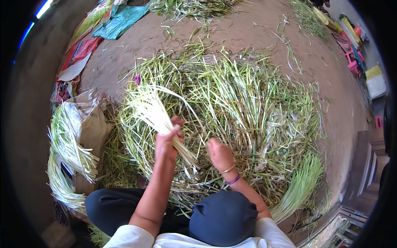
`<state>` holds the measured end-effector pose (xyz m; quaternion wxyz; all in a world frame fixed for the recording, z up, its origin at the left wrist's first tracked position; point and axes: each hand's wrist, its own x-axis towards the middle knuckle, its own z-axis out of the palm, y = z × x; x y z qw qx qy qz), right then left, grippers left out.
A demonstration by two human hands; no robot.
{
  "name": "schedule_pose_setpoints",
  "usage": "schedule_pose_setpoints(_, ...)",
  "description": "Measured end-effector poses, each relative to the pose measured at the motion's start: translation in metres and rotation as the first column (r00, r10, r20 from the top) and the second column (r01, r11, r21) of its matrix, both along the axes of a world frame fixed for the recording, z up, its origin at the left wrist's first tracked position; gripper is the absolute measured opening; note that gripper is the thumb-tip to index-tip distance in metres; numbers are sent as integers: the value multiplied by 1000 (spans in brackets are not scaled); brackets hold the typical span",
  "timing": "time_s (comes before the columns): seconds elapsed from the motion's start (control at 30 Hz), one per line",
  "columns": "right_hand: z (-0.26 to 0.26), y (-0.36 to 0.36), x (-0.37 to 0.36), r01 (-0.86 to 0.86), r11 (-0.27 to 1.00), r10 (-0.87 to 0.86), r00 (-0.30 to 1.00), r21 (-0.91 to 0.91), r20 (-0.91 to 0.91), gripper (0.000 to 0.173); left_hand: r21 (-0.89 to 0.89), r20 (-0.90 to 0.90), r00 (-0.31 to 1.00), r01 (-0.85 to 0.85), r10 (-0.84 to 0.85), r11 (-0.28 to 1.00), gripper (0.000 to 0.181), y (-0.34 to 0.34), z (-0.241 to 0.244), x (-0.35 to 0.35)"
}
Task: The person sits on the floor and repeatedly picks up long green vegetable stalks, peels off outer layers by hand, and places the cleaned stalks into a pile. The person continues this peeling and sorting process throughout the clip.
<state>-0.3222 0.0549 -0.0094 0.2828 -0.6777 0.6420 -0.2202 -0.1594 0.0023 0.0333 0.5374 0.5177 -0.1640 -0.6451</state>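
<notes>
A bundle of long, pale green plant stalks [155,111] is gripped in my left hand [169,141], its loose tops fanning toward the upper left and its cut ends pointing down right. One pale stalk [189,107] arches away from the bundle toward my right hand [220,155]. That hand is blurred by motion, and its fingers look closed on the stalk's lower end. Beneath both hands spreads a wide heap of green and brown stalks and leaf scraps [198,83]. Longer uncleaned stalks [245,102] lie across the heap's upper right part.
Pale bundles [71,139] rest on a wrapped block [93,130] at left. A greener bundle [297,189] lies by my right knee. Plastic sheets [121,21] line the left wall. Another heap [195,7] is farther off. A carved wooden door [369,167] stands at right.
</notes>
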Motion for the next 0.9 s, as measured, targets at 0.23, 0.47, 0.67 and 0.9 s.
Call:
schedule_pose_setpoints(0.23,-5,-17,-7,-204,965,175,970,-166,-171,14,23,98,992,-85,83,996,18,10,6,-20)
schedule_pose_setpoints(0.47,-55,-92,-43,181,970,-147,969,164,-197,28,-290,142,930,-287,338,913,22,-14,51,38)
schedule_pose_setpoints(0.67,-87,-96,-39,323,904,-334,943,281,-10,18,-66,-77,992,-102,97,993,25,-2,22,3)
schedule_pose_setpoints(0.9,-60,-42,-20,377,846,-525,468,377,711,12,-62,38,999,5,-3,998,21,-1,-13,-25)
